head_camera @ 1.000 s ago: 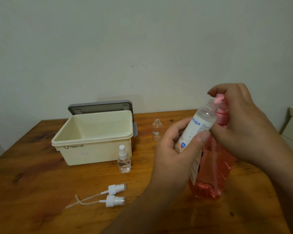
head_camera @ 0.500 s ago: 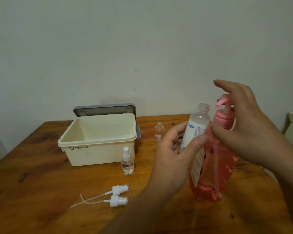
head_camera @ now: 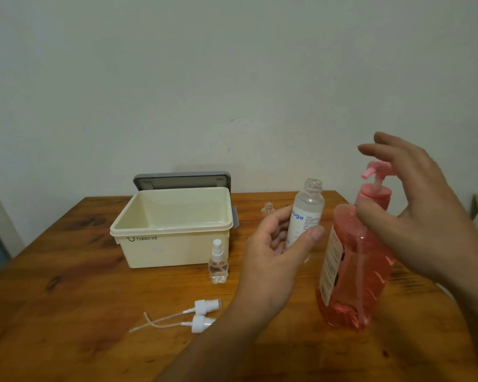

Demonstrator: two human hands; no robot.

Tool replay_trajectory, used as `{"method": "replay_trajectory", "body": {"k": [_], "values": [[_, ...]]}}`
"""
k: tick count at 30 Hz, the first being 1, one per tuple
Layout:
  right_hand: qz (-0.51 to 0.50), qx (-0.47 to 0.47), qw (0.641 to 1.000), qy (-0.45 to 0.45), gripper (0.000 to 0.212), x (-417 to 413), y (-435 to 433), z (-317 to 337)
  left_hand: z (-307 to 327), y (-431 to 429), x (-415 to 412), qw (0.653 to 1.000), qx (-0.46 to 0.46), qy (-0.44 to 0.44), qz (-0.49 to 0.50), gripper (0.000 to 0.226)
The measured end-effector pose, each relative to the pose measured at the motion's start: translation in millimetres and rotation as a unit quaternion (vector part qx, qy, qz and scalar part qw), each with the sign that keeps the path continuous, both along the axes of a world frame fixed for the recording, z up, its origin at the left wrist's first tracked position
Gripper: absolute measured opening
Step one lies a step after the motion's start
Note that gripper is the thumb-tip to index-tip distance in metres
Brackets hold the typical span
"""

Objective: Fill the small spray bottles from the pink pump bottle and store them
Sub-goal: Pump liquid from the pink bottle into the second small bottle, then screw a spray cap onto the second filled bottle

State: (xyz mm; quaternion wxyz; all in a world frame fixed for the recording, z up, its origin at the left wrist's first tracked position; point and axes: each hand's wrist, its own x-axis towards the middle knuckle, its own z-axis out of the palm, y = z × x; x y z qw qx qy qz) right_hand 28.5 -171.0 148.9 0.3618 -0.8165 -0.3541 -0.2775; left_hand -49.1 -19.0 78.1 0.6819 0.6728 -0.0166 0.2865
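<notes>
Clock directions run from the pink pump bottle (head_camera: 353, 271). Close at ten o'clock, the left hand (head_camera: 273, 255) grips a clear bottle (head_camera: 307, 213), crowding that side. Farther out at ten stands an open cream box (head_camera: 174, 246), with a small capped spray bottle (head_camera: 218, 263) just before its right corner. Two loose spray heads (head_camera: 207, 305) with trailing tubes lie at eight. Bare wooden table (head_camera: 66, 312) shows between box and spray heads, and at six. The right hand (head_camera: 420, 216) hangs at one, over the pump.

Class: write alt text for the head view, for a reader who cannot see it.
A left hand holds an uncapped clear bottle beside a pink pump bottle, the open right hand by its pump. Left of them on the table: an open cream box, a small spray bottle, two loose spray heads.
</notes>
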Motion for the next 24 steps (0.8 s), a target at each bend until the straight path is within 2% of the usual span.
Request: {"method": "replay_trajectory", "body": {"k": [8,15,18,21,24], "values": [[0.045,0.1,0.993,-0.053,0.049,-31,20,-2,-7,11,-12,0.998,0.03,0.012,0.048,0.036],[0.098,0.125,0.986,-0.04,0.046,-55,47,-24,-13,25,-23,0.999,0.001,0.004,0.032,0.059],[0.123,0.135,0.982,0.043,0.047,-55,59,-38,-14,31,-27,0.999,-0.007,0.002,0.035,0.053],[0.164,0.156,0.959,0.17,0.049,-50,70,-50,-17,37,-30,0.999,-0.009,0.013,0.038,0.04],[0.193,0.142,0.939,0.248,0.055,-46,79,-59,-18,44,-33,0.999,-0.004,0.026,0.042,0.036]]}}
